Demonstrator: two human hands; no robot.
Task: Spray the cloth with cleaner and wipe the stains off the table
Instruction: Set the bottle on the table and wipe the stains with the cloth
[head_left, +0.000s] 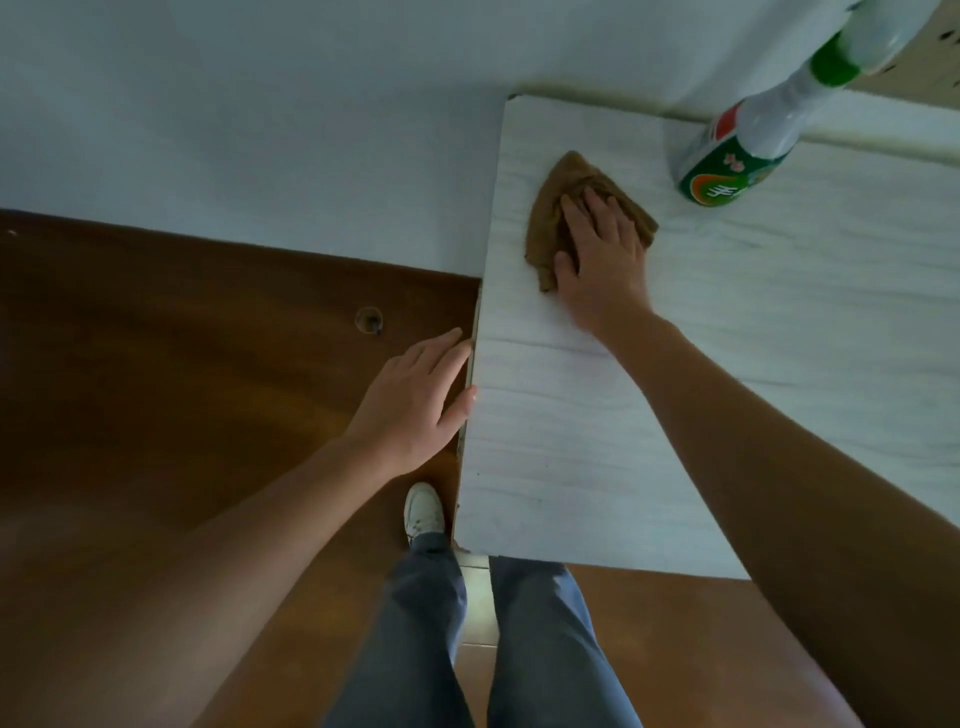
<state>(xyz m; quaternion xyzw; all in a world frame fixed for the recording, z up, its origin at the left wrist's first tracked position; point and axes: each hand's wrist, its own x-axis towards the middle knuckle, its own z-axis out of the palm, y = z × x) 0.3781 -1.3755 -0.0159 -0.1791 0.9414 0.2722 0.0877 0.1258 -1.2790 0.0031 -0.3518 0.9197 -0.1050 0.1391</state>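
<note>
Nearest the camera are the person's grey-blue trousered legs (483, 639) and one white shoe (423, 512), standing on a glossy brown wooden floor (156, 389) at the near left corner of the bench.

The white, faintly wood-grained bench (727, 389) runs from that corner away to the right, its far edge against a pale wall (260, 104).

The left hand (421, 400) lies flat and open against the left edge of the bench, fingers spread and holding nothing, with its fingertips touching the edge strip.

The right hand (597, 254) reaches across the bench top and presses palm-down, fingers extended, on a crumpled brown cloth (558, 208). The cloth lies flat on the bench surface near the far left corner, a little in from the left edge, with its folds showing beyond the fingertips and beside the thumb.

A white plastic spray bottle of cleaner with a green collar and a green and red label (737, 156) stands upright on the bench by the far edge, to the right of the cloth and apart from it. Its spray head runs out of the picture at the top.

A small round recess (369, 319) shows in the floor just beyond the left hand.
</note>
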